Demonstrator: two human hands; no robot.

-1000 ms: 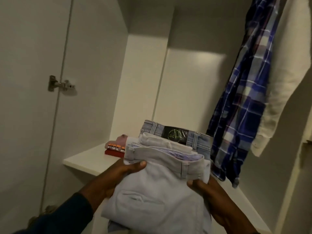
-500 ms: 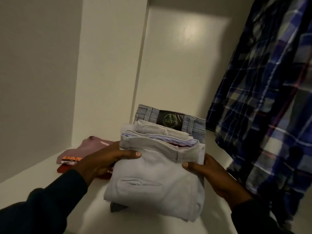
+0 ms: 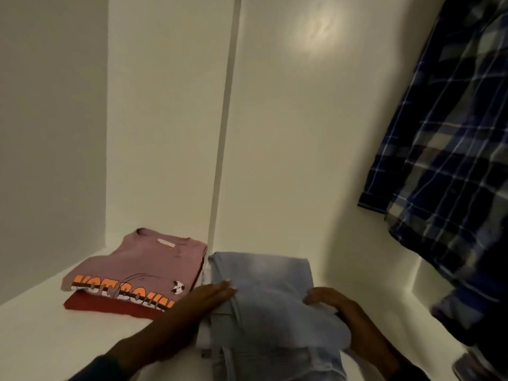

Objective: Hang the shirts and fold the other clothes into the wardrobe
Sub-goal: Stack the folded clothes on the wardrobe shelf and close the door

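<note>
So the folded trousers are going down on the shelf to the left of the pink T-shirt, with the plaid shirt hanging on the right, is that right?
Not quite. In the head view the folded trousers sit on the shelf to the right of the pink T-shirt, not the left. The plaid shirt does hang on the right.

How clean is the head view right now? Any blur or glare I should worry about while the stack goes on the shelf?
Head view: dim, warm light. One soft glare patch on the back wall. The hanging plaid shirt at right is smeared by motion blur. The folded trousers under the left hand and right hand are soft too. The pink T-shirt print reads fairly sharp. The wide lens bends the shelf edges.
</note>
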